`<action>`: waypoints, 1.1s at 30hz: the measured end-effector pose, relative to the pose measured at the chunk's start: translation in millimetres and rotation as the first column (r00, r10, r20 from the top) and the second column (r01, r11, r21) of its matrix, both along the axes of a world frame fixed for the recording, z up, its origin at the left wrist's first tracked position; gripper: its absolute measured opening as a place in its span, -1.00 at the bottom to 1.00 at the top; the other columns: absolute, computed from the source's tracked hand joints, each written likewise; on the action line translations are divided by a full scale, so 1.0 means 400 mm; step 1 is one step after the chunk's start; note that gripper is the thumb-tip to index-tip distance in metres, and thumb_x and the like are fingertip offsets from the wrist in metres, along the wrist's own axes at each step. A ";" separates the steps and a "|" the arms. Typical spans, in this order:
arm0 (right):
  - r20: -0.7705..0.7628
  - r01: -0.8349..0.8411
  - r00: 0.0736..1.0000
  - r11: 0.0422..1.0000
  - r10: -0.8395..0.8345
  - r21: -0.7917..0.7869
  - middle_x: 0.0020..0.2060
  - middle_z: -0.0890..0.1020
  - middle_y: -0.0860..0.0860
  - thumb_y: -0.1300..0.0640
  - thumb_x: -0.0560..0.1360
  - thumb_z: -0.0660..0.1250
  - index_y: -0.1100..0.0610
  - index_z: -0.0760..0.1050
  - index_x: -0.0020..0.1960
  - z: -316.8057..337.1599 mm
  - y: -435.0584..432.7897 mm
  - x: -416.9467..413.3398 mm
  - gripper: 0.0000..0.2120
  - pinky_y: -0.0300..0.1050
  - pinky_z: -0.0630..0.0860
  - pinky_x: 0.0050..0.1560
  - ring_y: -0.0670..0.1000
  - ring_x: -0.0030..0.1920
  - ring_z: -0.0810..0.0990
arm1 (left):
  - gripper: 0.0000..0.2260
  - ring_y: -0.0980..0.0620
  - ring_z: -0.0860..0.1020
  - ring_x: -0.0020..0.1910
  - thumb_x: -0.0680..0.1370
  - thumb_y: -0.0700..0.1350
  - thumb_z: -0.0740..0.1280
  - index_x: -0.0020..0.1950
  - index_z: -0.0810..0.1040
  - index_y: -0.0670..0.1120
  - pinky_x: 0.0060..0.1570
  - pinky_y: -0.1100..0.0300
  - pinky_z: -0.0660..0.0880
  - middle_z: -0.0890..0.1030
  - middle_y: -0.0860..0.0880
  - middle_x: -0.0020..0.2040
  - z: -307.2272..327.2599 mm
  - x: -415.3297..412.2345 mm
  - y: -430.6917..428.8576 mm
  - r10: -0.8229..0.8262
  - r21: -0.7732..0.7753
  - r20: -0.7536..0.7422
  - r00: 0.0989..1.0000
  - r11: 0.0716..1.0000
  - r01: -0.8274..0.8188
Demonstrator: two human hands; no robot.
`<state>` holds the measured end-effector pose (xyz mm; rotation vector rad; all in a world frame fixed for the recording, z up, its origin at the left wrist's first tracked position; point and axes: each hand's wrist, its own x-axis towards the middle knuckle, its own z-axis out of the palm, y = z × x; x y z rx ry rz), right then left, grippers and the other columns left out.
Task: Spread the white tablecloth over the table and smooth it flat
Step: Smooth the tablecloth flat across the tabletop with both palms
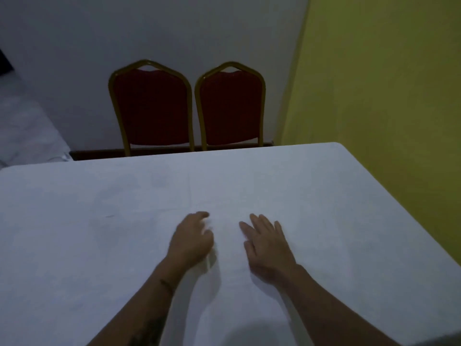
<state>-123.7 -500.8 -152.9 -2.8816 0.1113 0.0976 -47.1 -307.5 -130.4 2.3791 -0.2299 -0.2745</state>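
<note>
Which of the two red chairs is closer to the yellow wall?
The right-hand red chair. It stands next to the yellow wall, while the left-hand red chair sits on its far side, toward the grey wall.

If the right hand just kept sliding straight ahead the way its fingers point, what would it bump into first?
Nothing on the table, as far as I can see: the right hand has only flat tablecloth ahead up to the far edge. Beyond that stands the right-hand red chair, though how far behind the edge is unclear.
</note>
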 end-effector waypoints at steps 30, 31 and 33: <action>0.050 0.150 0.988 0.984 -0.146 -0.095 0.60 -0.03 -0.08 -0.27 0.55 -0.17 -0.23 -0.06 0.57 -0.053 -0.295 0.021 -0.41 0.23 -0.17 0.54 -0.02 0.59 -0.10 | -0.44 -0.02 -0.14 0.61 0.66 0.12 -0.01 0.63 -0.02 -0.01 0.55 -0.11 -0.20 -0.07 -0.06 0.64 -0.053 0.164 -0.270 -0.524 0.469 0.182 0.832 0.790 0.395; 0.046 0.149 0.988 0.983 -0.144 -0.107 0.60 -0.02 -0.08 -0.27 0.55 -0.16 -0.23 -0.06 0.57 -0.051 -0.296 0.022 -0.41 0.23 -0.17 0.54 -0.01 0.59 -0.09 | -0.44 0.01 -0.14 0.61 0.65 0.12 -0.01 0.63 -0.03 -0.01 0.55 -0.08 -0.21 -0.06 -0.05 0.64 -0.062 0.146 -0.287 -0.600 0.471 0.186 0.778 0.750 0.465; 0.040 0.154 0.988 0.981 -0.150 -0.121 0.60 -0.01 -0.07 -0.27 0.55 -0.14 -0.22 -0.06 0.57 -0.048 -0.296 0.022 -0.41 0.23 -0.15 0.54 -0.01 0.59 -0.08 | -0.44 0.04 -0.13 0.61 0.65 0.14 -0.03 0.63 -0.02 0.03 0.56 -0.03 -0.21 -0.06 -0.01 0.64 -0.091 0.145 -0.288 -0.686 0.491 0.174 0.706 0.682 0.541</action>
